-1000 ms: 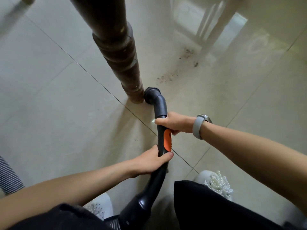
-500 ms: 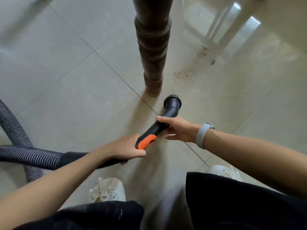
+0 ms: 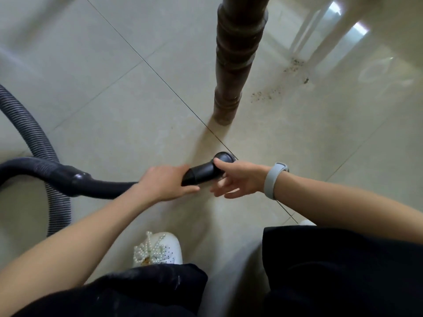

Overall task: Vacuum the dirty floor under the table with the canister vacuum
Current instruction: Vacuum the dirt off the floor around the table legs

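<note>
The black vacuum handle tube (image 3: 203, 173) lies nearly level above the tiled floor, its round nozzle end (image 3: 225, 157) pointing right. My left hand (image 3: 166, 183) grips the handle from above and covers the orange part. My right hand (image 3: 238, 179) touches the nozzle end with the thumb on top and the fingers spread loosely below. A grey ribbed hose (image 3: 34, 143) curves away from the handle at the left. Dark crumbs of dirt (image 3: 263, 94) lie on the tiles to the right of the brown turned table leg (image 3: 233, 65).
More dirt (image 3: 295, 65) lies further back near a white chair leg (image 3: 320, 40). My white shoe with pearl beads (image 3: 158, 248) stands below the hands, and my dark trouser legs (image 3: 332, 271) fill the bottom of the view. Bare tiles stretch to the upper left.
The handle has swung from pointing at the table leg to lying level, nozzle to the right and further from the leg. My left hand slid forward over the orange part. The hose came into view.
</note>
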Demonstrator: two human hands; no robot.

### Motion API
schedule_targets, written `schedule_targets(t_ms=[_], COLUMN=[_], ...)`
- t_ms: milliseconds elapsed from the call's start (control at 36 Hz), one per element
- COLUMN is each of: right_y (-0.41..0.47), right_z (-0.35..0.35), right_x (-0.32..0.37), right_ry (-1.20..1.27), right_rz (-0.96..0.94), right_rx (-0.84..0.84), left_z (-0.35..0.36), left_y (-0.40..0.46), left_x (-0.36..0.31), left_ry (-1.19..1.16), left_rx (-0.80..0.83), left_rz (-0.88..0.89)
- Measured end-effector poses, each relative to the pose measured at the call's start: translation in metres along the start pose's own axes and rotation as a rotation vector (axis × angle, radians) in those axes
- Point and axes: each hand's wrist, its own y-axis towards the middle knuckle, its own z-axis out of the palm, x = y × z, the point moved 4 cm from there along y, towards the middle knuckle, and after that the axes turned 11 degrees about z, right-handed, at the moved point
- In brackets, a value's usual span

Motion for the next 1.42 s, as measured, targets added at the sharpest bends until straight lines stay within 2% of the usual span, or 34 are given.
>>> schedule_targets(t_ms=[56,139,194,278,361,417,500,583,694,778,806,889,944,1056,1111,1278,1417], right_y=[-0.002,-0.005,-0.005,-0.006,-0.004,-0.002,-0.001,-0.002,-0.002,-0.008,-0.01,-0.011,-0.008,0.002,0.003,-0.018,-0.051], right_z=[-0.013,-0.038,-0.058,-0.077,-0.078,-0.078,-0.08,-0.081,-0.083,-0.079,-0.076,-0.059,-0.05,-0.046,-0.06,-0.141,-0.206], right_x=[0.002,0.007,0.009,0.009,0.005,0.0,-0.005,-0.006,0.0,0.008,0.01,0.013,0.017,0.028,0.033,0.047,0.08], right_ry=[-0.175,-0.268,-0.353,-0.626,-0.831,-0.922,-1.033,-1.035,-0.848,-0.577,-0.452,0.003,0.166,0.513,0.681,0.536,0.254], right_rz=[-0.07,-0.161,-0.248,-0.346,-0.439,-0.481,-0.521,-0.519,-0.535,-0.542,-0.51,-0.356,-0.294,-0.283,-0.329,-0.437,-0.487], right_rx=[-0.109,-0.309,-0.501,-0.824,-0.935,-0.955,-1.001,-0.999,-0.95,-0.904,-0.831,-0.426,-0.268,-0.19,-0.236,-0.449,-0.522], left_z=[-0.005,-0.015,-0.017,-0.014,-0.004,-0.003,-0.016,-0.029,-0.027,-0.024,-0.022,-0.021,-0.021,-0.032,-0.038,-0.054,-0.051], left_y=[-0.005,-0.011,-0.012,-0.011,-0.011,-0.01,-0.001,0.013,0.024,0.03,0.032,0.034,0.031,0.036,0.048,0.078,0.088], left_x=[0.024,0.052,0.061,0.057,0.035,0.022,0.018,0.022,0.011,-0.006,-0.011,-0.023,-0.028,-0.051,-0.069,-0.108,-0.134], left_ry=[-0.081,-0.227,-0.32,-0.332,-0.293,-0.195,-0.021,0.023,-0.025,-0.037,-0.041,-0.056,-0.075,-0.17,-0.254,-0.609,-0.899], left_rx=[0.071,0.166,0.223,0.324,0.404,0.362,0.158,-0.028,0.025,0.029,0.021,0.016,0.017,0.001,-0.004,0.071,0.191], left_rz=[-0.041,-0.086,-0.104,-0.092,-0.035,0.008,-0.012,-0.094,-0.097,-0.078,-0.067,-0.072,-0.093,-0.115,-0.089,0.049,0.157])
